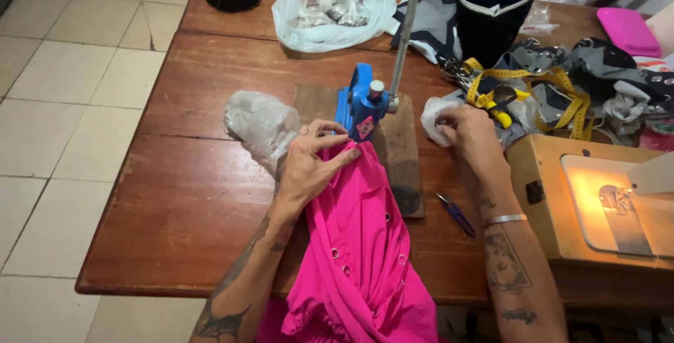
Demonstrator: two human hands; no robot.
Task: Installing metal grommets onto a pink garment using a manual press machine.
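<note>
My left hand (312,162) presses the top edge of a bright pink garment (358,245) with metal snaps against the base of a blue hand press (361,108) with a long lever, mounted on a wooden board (401,153). My right hand (467,132) reaches into a small clear plastic bag (435,115) to the right of the press, fingers pinched inside it; what they hold is hidden.
A crumpled clear bag (260,122) lies left of the press. A white bag of small packets (330,6), a dark fabric bin (491,9), a yellow tape measure (554,90), grey cloth, small blue snips (455,213) and a lit sewing machine (604,195) crowd the wooden table (182,195).
</note>
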